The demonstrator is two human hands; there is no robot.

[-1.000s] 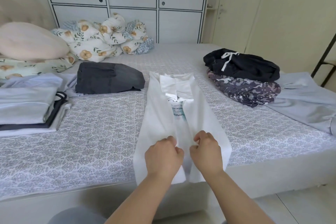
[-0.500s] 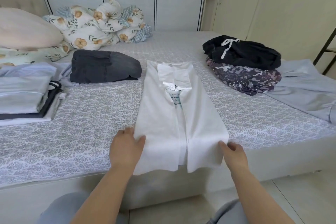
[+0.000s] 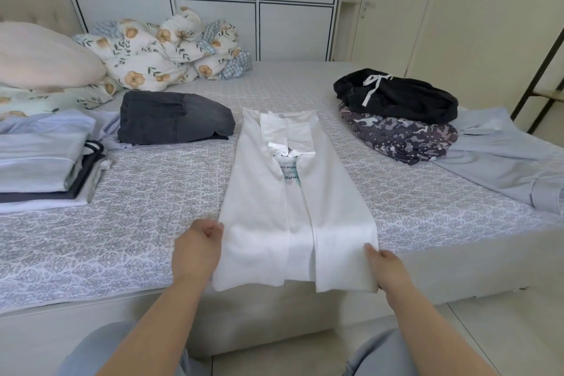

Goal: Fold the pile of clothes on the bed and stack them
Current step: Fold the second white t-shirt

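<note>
Flanking the white shirt (image 3: 293,207) on the bed (image 3: 137,223): dark jeans (image 3: 174,122) and a folded stack (image 3: 42,162) left, black shorts (image 3: 396,98) right.
Left hand (image 3: 197,249) and right hand (image 3: 386,268) pinch the shirt's near side edges, fingers curled.

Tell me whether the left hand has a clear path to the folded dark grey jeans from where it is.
Probably yes. The left hand grips the white shirt's near left edge, and only bare bedspread lies between it and the jeans; it must let go and stretch forward.

White panelled cabinets (image 3: 213,6) behind — cream wardrobe doors (image 3: 457,9), tiled floor (image 3: 503,330)
</note>
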